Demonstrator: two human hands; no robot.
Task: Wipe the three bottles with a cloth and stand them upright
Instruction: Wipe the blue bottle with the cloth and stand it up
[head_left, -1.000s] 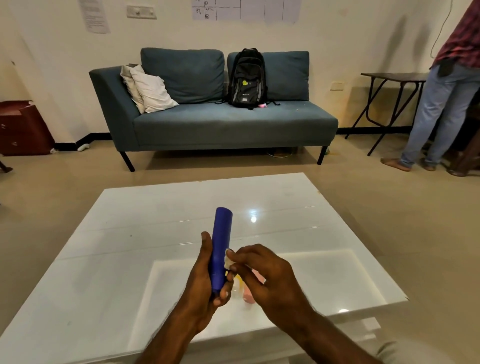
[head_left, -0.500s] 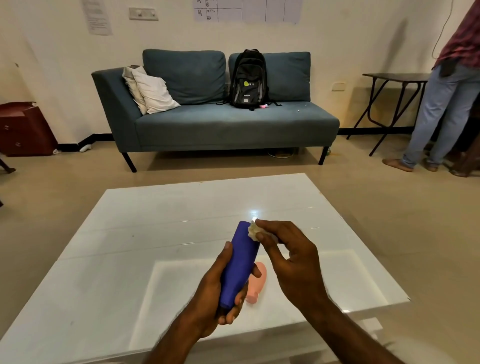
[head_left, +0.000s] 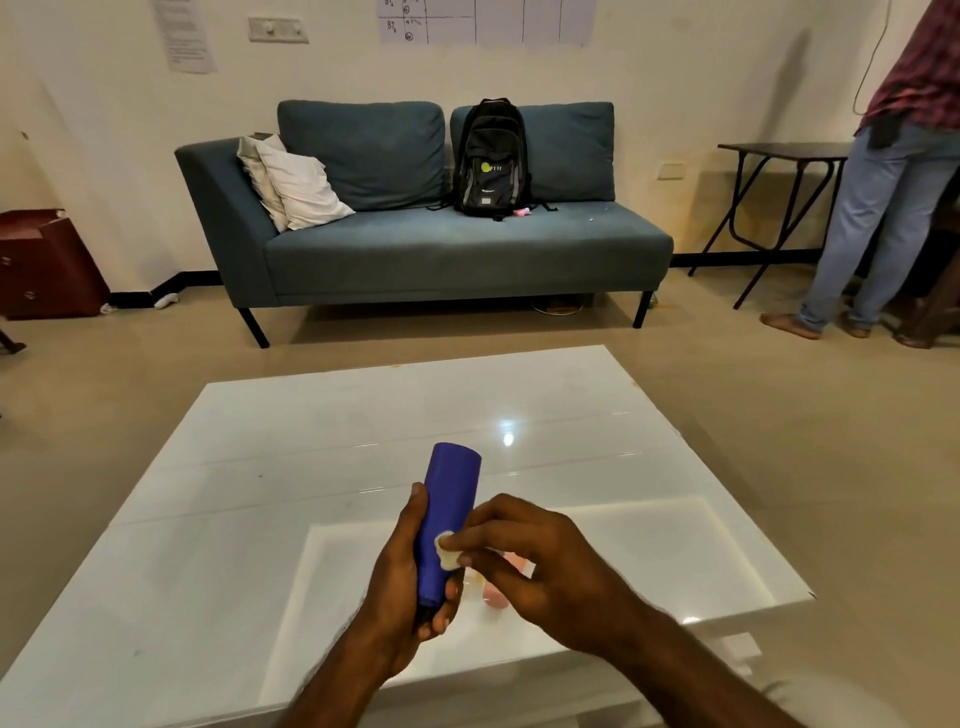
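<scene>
Bottle (head_left: 451, 512) is the thing to watch here: blue, held up above the near part of the white table (head_left: 260, 467), its long axis nearly vertical with the top leaning a little away from the person and to their right. The left hand (head_left: 402, 587) is wrapped around its lower half, fingers curled shut under the base, thumb running up the left side. The right hand (head_left: 524, 551) sits just to the right of the bottle, at about mid-height, fingertips pinched closed on a small pale cloth (head_left: 447, 552) that is pressed against the bottle's side.

So the cloth meets the bottle from the right, and the bare blue length lies upward from it, toward the cap end. I'd judge the wiping stroke has to run along that axis, up from the pinch.

Behind the right hand's fingers, lower than the blue bottle and lying on the table, something pink (head_left: 498, 592) shows, probably another bottle, though most of it is hidden. A third I cannot see.
</scene>
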